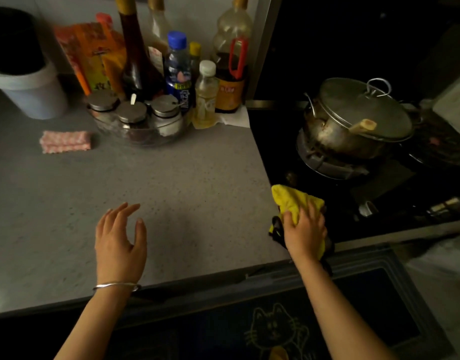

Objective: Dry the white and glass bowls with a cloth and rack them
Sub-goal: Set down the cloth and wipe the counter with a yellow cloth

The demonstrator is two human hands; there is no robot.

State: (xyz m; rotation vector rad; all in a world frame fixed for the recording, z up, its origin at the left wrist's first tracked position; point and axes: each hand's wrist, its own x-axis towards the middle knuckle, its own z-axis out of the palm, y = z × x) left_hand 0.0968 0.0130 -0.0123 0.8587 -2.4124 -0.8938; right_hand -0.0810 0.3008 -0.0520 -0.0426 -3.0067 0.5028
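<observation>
My right hand [305, 231] grips a yellow cloth [292, 200] at the front left corner of the black stove top, right beside the counter's edge. The cloth bunches up under the fingers and sticks out toward the back. My left hand [120, 237] hovers over the grey counter [192, 178] with its fingers relaxed and spread, holding nothing; a silver bangle sits on that wrist. No white bowl, glass bowl or rack shows in this view.
A lidded steel pot [353, 120] stands on the stove burner. At the back of the counter are several bottles [177, 68], a tray of lidded spice jars [135, 118], a white bucket [26, 81] and a folded pink cloth [65, 141].
</observation>
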